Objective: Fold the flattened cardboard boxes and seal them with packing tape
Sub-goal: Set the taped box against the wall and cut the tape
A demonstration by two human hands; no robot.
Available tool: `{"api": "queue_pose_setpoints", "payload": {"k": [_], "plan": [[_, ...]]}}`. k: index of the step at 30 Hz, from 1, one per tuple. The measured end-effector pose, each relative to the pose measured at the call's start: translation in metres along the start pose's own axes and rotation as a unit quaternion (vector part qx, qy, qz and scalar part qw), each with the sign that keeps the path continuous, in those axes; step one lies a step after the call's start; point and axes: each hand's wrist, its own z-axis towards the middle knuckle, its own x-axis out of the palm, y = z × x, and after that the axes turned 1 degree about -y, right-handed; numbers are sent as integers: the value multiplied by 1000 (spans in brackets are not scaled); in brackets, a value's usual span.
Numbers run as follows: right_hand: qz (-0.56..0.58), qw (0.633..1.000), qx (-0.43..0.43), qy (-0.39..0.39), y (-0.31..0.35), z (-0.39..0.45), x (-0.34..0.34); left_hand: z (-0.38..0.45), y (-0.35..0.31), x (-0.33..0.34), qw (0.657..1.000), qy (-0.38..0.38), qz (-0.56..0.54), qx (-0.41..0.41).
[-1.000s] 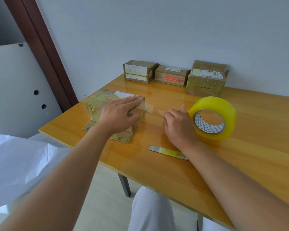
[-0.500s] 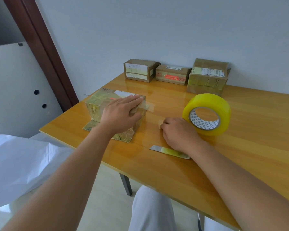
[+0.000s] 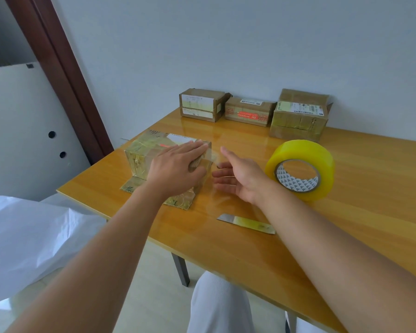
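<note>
A small cardboard box covered in old shiny tape stands near the table's left corner, its bottom flaps splayed on the wood. My left hand lies flat on its top, fingers straight and pressing a strip of clear tape that hangs over the box's right edge. My right hand hovers just right of the box, fingers spread and holding nothing. A big yellow roll of packing tape stands on its edge to the right of that hand.
A bare cutter blade lies on the wooden table near the front. Three taped boxes line the wall at the back. White plastic sheeting lies left of the table, beside a door frame.
My right hand has let go of the tape on the table, opened, and moved left toward the box. The left hand stays on the box top.
</note>
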Motion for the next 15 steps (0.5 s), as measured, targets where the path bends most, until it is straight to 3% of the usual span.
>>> {"api": "queue_pose_setpoints", "payload": {"k": [5, 15], "plan": [[49, 999, -9, 12, 0, 8, 9, 0, 1, 0, 1000, 8, -1, -1], [1, 1000, -6, -20, -11, 17, 21, 0, 0, 0, 1000, 5, -23, -15]]}}
